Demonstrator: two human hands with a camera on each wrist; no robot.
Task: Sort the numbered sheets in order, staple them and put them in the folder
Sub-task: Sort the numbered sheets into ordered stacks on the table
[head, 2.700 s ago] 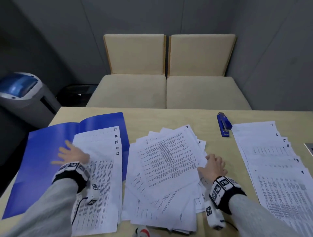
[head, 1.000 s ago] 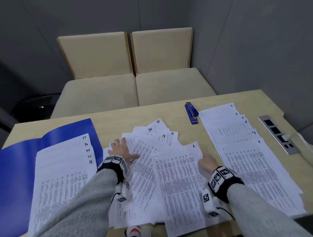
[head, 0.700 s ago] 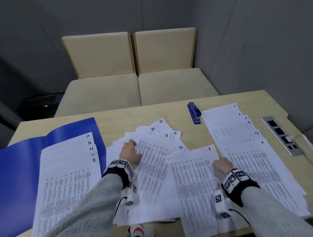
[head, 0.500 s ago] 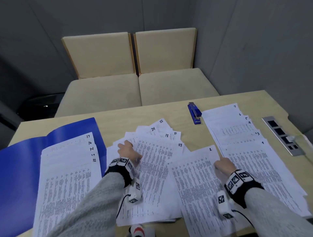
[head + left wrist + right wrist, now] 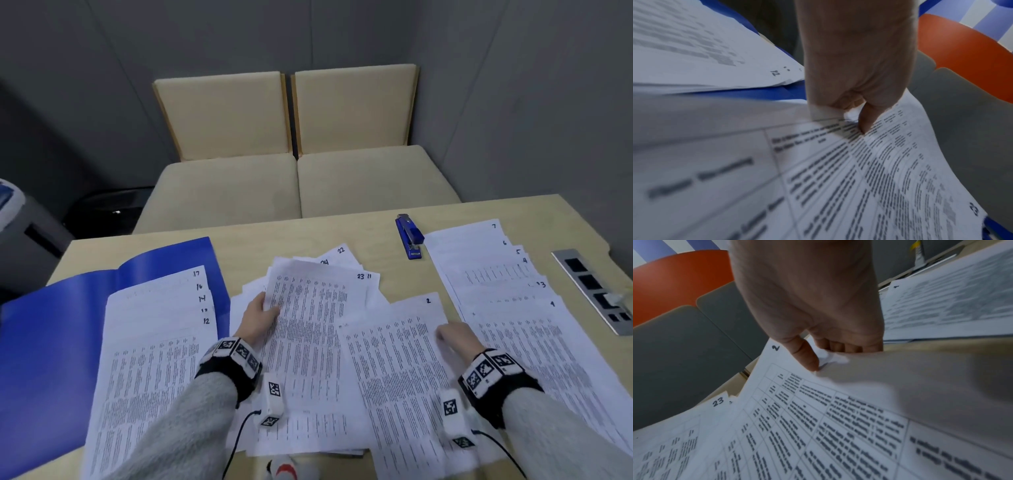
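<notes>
figure: sorting in progress, head view. the thin white printed sheet numbered 2 [image 5: 394, 359] lies on the pale wooden table [image 5: 308, 233], between the loose middle heap and the fanned right-hand stack of white sheets numbered 7 down to 3 [image 5: 507, 284]. the right hand [image 5: 457, 341] pinches its right edge, thumb on top and fingers curled beneath. the left hand [image 5: 255, 320] pinches the left edge of the white printed sheet numbered 23 [image 5: 308, 329], thumb over the print. judged light, limp, slippery and easily creased, each sheet is best held at an edge and kept low. both forearms reach forward, wrists low. the open blue card folder [image 5: 51, 342] sits at left, the blue metal stapler [image 5: 409, 238] beyond.
</notes>
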